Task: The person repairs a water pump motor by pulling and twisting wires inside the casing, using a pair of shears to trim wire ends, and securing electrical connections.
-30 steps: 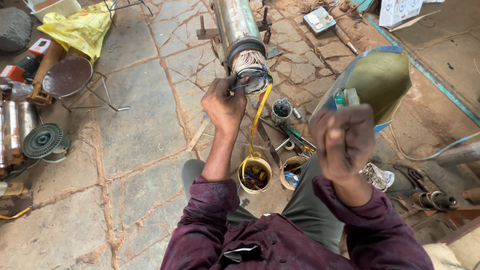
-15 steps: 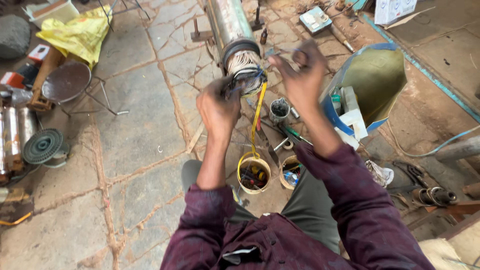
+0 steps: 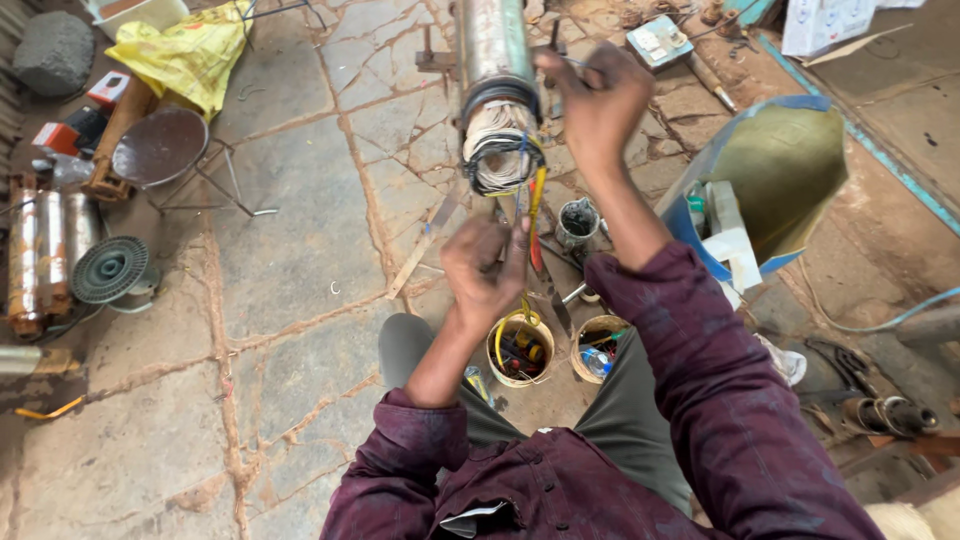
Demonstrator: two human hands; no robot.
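A long metal motor cylinder lies on the stone floor, and its pale winding end, bound with dark cord, faces me. Yellow and red wires hang from that winding down toward a small tub. My left hand is just below the winding, with its fingers closed around those wires. My right hand is raised beside the cylinder's right side. Its fingertips pinch a thin strand that is barely visible. My knees in grey trousers sit under both arms.
Two small tubs of tools and a little can stand between my knees and the motor. An open blue-and-green sack is on the right. On the left are a round stool, a yellow bag, metal cylinders and a ribbed disc.
My right hand swung from in front of the sack up and left to the cylinder's side. My left hand drew back from the winding toward me, still closed on the wires.
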